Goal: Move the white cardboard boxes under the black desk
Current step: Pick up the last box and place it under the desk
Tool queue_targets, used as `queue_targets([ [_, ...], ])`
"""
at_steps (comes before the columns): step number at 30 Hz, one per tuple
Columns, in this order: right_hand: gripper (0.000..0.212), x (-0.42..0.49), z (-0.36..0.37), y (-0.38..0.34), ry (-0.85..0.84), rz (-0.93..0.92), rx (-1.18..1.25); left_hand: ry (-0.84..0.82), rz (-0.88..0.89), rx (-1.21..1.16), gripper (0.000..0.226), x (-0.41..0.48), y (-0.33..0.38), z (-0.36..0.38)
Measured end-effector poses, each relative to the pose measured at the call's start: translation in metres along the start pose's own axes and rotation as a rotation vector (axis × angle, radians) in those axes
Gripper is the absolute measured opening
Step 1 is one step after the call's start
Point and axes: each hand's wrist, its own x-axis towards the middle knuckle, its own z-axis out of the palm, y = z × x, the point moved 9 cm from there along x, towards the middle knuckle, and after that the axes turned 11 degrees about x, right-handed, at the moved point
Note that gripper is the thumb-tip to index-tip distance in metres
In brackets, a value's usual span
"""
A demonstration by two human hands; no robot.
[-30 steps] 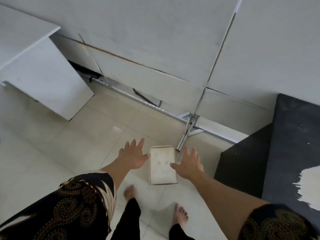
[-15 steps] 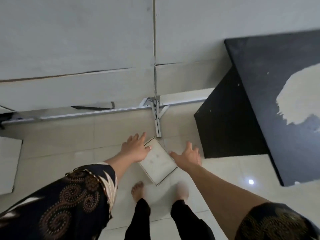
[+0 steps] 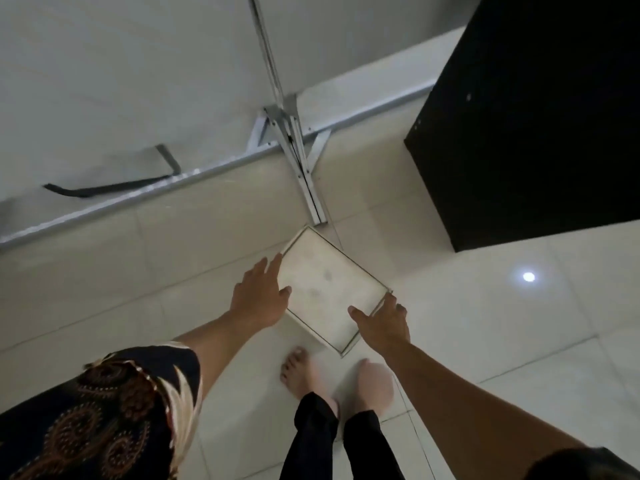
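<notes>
A flat white cardboard box [image 3: 329, 289] hangs between my two hands above the tiled floor, turned diagonally. My left hand [image 3: 258, 299] presses its left side with straight fingers, the thumb at the top edge. My right hand [image 3: 384, 323] holds the box's near right corner, thumb on the top face and fingers bent over the side. The black desk [image 3: 519, 133] stands at the upper right, its dark side panel reaching the floor a short way right of the box.
A grey partition wall fills the upper left, and its metal foot [image 3: 308, 181] juts out over the floor just beyond the box. My bare feet [image 3: 298, 372] stand below the box. Pale floor tiles [image 3: 519, 323] spread to the right, in front of the desk.
My view has swung right, so the black desk now looms closer at the upper right. The box has turned diagonal between my hands and come nearer the desk.
</notes>
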Motion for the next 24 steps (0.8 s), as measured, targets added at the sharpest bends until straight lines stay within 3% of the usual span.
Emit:
queue_targets([
  [8, 0.095, 0.088, 0.050, 0.078, 0.004, 0.084, 0.132, 0.015, -0.080, 0.094, 0.087, 0.096, -0.031, 0.101],
  [13, 0.096, 0.112, 0.067, 0.080, -0.016, 0.120, 0.203, -0.106, -0.118, -0.008, 0.098, 0.123, -0.041, 0.133],
  [20, 0.093, 0.127, 0.066, 0.078, 0.029, 0.120, 0.275, -0.157, -0.174, -0.240, 0.089, 0.116, -0.066, 0.148],
  [24, 0.084, 0.133, 0.054, 0.072, 0.073, 0.046, 0.260, -0.134, -0.193, -0.198, 0.061, 0.098, -0.076, 0.168],
])
